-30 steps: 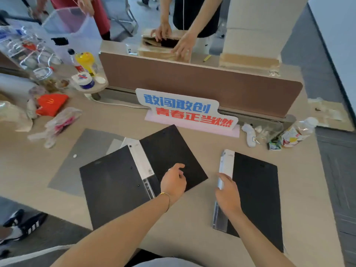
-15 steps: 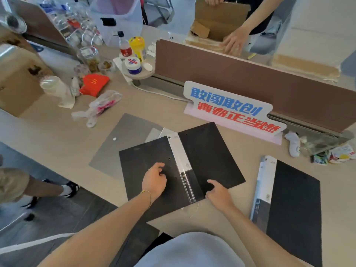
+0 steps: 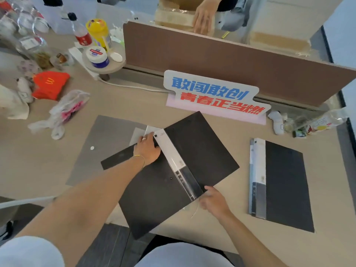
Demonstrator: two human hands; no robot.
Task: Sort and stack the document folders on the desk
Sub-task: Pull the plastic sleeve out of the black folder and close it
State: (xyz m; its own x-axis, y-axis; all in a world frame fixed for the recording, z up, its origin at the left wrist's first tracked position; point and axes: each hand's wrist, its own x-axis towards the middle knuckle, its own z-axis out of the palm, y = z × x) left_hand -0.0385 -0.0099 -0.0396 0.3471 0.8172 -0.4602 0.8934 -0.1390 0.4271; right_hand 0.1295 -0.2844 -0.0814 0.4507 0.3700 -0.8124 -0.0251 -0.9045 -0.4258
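An open black folder (image 3: 200,151) with a white and clear spine lies spread face down in the middle of the desk, its near corner hanging over the desk edge. My left hand (image 3: 147,149) rests on its far left part, fingers at the top of the spine. My right hand (image 3: 213,202) grips the near end of the spine. A grey folder (image 3: 107,139) lies partly under the black one on the left. A closed black folder (image 3: 283,184) lies flat to the right, apart from both hands.
A blue and red lettered sign (image 3: 213,95) stands behind the folders in front of a brown divider (image 3: 231,64). Bottles, jars, a red pouch (image 3: 50,83) and plastic bags crowd the far left. Wrappers and a bottle lie at the far right. Another person's hand (image 3: 204,16) is on a box beyond the divider.
My right hand left the right folder's spine and came to the near end of the open folder's spine. My left hand slid up to the spine's far end.
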